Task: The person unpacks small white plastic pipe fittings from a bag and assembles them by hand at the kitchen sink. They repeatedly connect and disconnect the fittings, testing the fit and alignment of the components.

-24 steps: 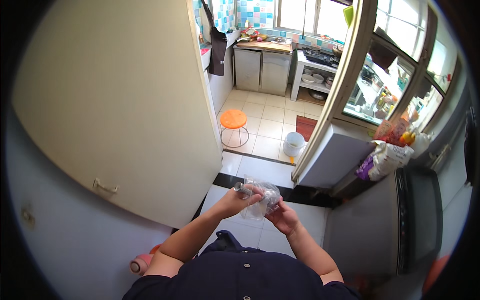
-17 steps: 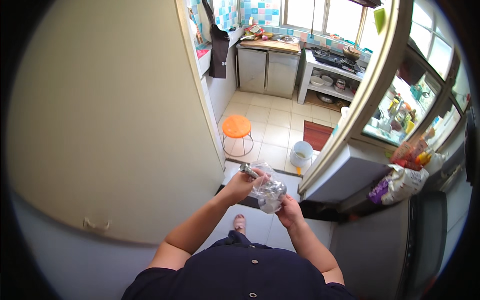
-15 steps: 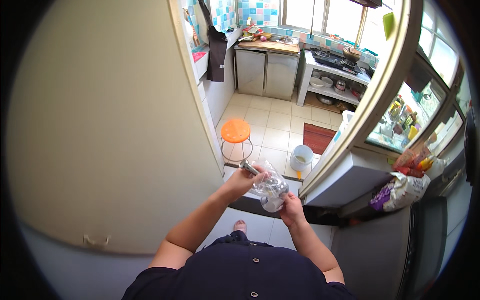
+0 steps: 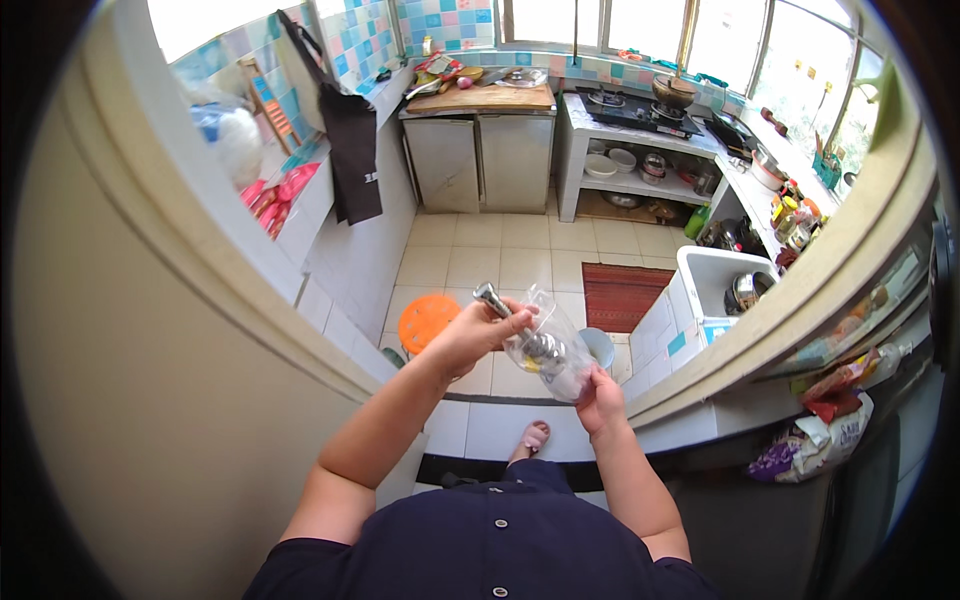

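Observation:
In front of my body, my left hand (image 4: 487, 326) is closed around a shiny silver metal object with a cylinder-shaped end (image 4: 488, 294), which sticks out above my fingers. Its lower part lies within or behind a crinkled clear plastic bag (image 4: 552, 345), and I cannot make out its kind. My right hand (image 4: 599, 398) pinches the bag's lower right end. A small yellow patch shows through the plastic near the middle.
An orange round stool (image 4: 426, 322) stands on the tiled floor left of my hands. A light bucket (image 4: 597, 345) is partly hidden behind the bag. Further right are a red mat (image 4: 627, 296) and a white bin (image 4: 690, 262) with pots. My foot (image 4: 535, 436) is on the raised doorway step.
I have moved forward into the kitchen doorway, and the stool, stove and counters appear nearer. Both hands keep their hold on the metal object and the bag.

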Available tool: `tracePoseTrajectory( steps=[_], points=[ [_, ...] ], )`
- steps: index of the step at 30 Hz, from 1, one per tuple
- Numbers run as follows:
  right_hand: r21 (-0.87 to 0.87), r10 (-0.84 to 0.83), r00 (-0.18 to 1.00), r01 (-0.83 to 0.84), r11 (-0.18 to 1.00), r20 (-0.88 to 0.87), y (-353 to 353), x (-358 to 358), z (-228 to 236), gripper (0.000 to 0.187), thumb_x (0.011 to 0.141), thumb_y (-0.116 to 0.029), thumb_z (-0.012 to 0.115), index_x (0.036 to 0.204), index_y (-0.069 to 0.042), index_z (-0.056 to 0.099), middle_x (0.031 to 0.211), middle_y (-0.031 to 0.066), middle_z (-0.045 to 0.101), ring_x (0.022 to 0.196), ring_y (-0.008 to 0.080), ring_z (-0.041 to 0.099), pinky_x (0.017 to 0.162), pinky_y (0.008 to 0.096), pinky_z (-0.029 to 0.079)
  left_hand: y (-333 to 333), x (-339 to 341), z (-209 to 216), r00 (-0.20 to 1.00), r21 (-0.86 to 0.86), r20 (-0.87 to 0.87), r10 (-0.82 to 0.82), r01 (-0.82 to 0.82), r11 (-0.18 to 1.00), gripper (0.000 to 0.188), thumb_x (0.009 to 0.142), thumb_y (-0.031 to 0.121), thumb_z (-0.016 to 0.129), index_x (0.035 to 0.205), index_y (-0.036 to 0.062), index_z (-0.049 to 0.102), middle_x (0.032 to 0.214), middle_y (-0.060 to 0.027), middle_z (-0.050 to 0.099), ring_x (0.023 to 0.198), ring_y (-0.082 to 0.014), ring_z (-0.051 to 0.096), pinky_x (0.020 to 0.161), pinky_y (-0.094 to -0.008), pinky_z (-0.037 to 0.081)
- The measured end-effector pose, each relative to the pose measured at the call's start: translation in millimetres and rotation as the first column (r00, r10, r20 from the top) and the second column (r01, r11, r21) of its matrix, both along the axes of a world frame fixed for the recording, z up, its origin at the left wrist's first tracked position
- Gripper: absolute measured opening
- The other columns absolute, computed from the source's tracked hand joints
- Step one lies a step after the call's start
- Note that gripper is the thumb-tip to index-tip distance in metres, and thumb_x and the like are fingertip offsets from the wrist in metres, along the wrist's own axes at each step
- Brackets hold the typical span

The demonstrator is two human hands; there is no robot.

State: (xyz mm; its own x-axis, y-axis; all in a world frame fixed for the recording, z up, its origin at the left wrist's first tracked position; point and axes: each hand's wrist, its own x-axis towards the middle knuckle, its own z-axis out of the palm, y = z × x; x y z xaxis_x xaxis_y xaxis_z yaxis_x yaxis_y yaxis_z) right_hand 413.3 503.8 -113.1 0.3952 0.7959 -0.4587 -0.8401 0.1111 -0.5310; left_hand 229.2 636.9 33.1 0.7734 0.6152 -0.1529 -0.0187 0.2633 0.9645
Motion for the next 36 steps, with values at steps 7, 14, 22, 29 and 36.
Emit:
tracePoseTrajectory(
  steps=[7,14,22,29,36],
  points=[
    [0.004,0.359,0.643,-0.491,0.871,0.676,104,89,49,0.05,0.087,-0.028,0.063,0.127,-0.005,0.044,0.116,0.0076,0.056,0.104,0.0136,0.054,0.083,0.0268,0.045,127,122,21,0.991,0.02,-0.047,-0.125,0.126,0.992,0.018,0.089,0.023,0.06,0.096,0.0066,0.061,0.11,-0.0061,0.058,0.097,-0.0145,0.058,0.084,-0.0333,0.049],
    [-0.04,0.407,0.754,-0.454,0.89,0.516,178,193,24,0.033,0.085,-0.016,0.064,0.114,-0.003,0.058,0.096,0.0052,0.066,0.089,0.0116,0.06,0.079,0.0254,0.047,231,223,27,0.983,0.062,-0.032,-0.181,0.183,0.981,0.027,0.096,0.028,0.047,0.089,0.0059,0.059,0.114,-0.0104,0.057,0.102,-0.0214,0.058,0.083,-0.0356,0.049],
    [-0.047,0.163,0.847,-0.161,0.986,0.506,248,288,-4,0.023,0.086,-0.009,0.06,0.108,-0.002,0.06,0.096,0.0074,0.065,0.089,0.0144,0.061,0.08,0.0274,0.047,352,370,13,0.91,-0.161,0.267,-0.316,0.365,0.917,0.031,0.098,0.032,0.04,0.086,0.0057,0.052,0.087,-0.0094,0.061,0.097,-0.0232,0.06,0.087,-0.0378,0.047],
    [0.159,-0.291,0.876,0.248,0.956,0.384,340,345,-17,0.017,0.088,-0.008,0.058,0.104,-0.003,0.06,0.093,0.0068,0.065,0.088,0.0143,0.062,0.078,0.0269,0.048,472,480,42,0.826,-0.379,0.475,-0.304,0.503,0.776,0.03,0.097,0.036,0.04,0.084,0.0102,0.047,0.061,0.002,0.04,0.062,-0.0133,0.047,0.084,-0.0377,0.047],
    [0.263,-0.625,0.702,0.567,0.781,0.341,407,424,6,0.019,0.089,-0.01,0.057,0.107,-0.003,0.059,0.091,0.0068,0.065,0.086,0.0171,0.063,0.076,0.0307,0.05,538,607,46,0.78,-0.579,0.538,-0.318,0.617,0.533,0.03,0.097,0.035,0.042,0.085,0.0078,0.049,0.057,0.0051,0.032,0.05,-0.0078,0.035,0.064,-0.028,0.047]
  ],
)
